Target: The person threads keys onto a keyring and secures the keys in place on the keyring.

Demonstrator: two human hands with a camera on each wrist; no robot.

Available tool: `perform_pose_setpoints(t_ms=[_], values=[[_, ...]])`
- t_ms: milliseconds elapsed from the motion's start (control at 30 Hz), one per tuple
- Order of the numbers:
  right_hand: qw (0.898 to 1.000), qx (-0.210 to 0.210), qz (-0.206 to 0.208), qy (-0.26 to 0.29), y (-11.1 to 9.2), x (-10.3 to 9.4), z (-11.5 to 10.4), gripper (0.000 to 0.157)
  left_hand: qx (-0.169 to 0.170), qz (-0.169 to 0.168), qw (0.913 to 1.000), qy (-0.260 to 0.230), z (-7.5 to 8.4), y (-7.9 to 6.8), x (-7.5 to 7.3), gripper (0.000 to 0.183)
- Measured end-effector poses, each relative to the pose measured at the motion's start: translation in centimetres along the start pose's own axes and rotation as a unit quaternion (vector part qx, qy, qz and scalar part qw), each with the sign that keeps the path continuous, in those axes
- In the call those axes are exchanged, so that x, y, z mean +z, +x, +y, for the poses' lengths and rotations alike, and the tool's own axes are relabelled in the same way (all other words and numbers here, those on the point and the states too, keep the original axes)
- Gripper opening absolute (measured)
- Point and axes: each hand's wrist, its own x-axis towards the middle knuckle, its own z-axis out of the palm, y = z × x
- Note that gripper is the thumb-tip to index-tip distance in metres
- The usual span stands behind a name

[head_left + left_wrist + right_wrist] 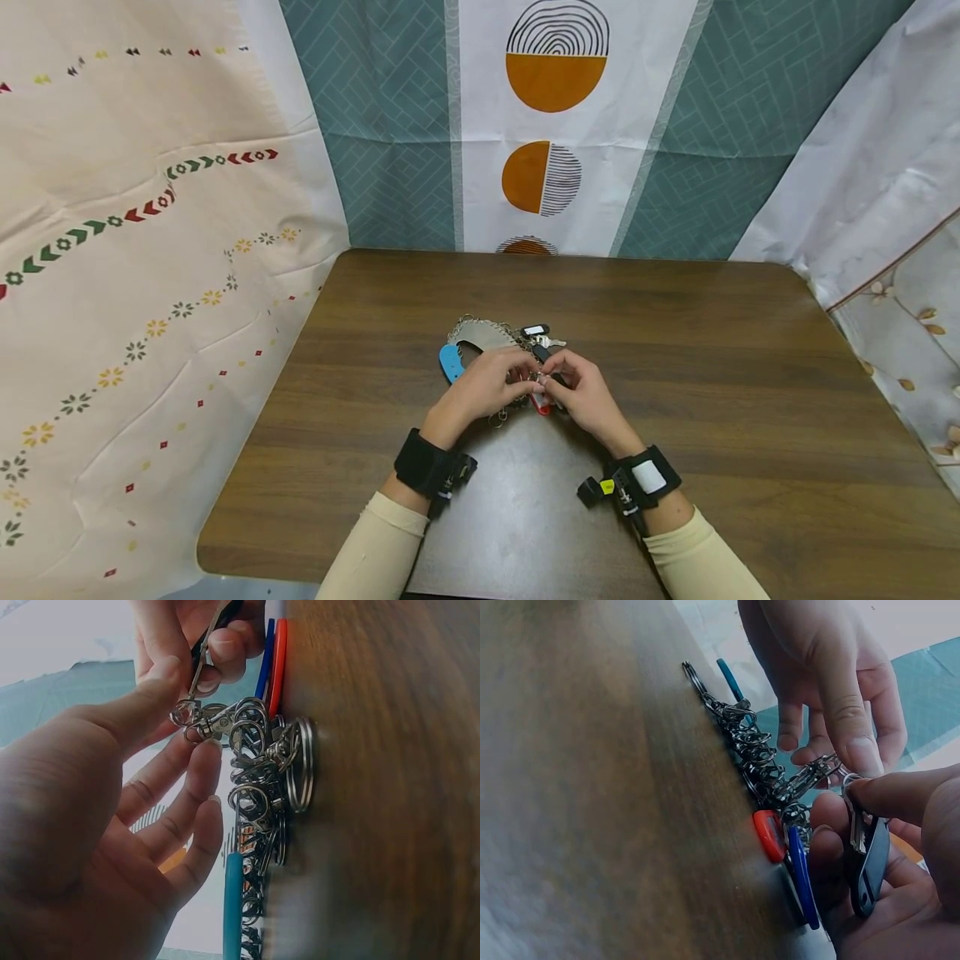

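Observation:
In the head view my left hand [487, 383] and right hand [583, 390] meet over a heap of linked metal clasps and rings. My left thumb and fingers pinch a small metal clasp [217, 724] at a ring. My right hand grips a key [857, 829] together with a black tag [874, 866]; a split ring [849, 782] sits at their top, between the two hands. From the clasp runs a metal chain [750, 754] lying on the table. A red tag [769, 835] and a dark blue tag [802, 877] hang close to the right fingers.
A light blue tag [452, 362] lies left of the hands, beside a pale grey curved shape [483, 333]. Beyond the fingers are another black tag [536, 331] and loose keys [551, 342]. The wooden table [675, 333] has patterned cloths behind and beside it.

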Motion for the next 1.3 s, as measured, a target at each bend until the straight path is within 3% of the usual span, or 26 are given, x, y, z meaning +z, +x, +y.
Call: perform_pose_setpoints(t_ms=[533, 1300], values=[[1.000, -0.003, 0.004, 0.007, 0.03, -0.04, -0.10, 0.010, -0.015, -0.009, 0.9996, -0.024, 0.03, 0.02, 0.08, 0.029], [1.000, -0.004, 0.002, -0.004, -0.08, -0.05, -0.30, 0.007, -0.004, -0.005, 0.9999, -0.010, 0.13, -0.05, -0.08, 0.020]])
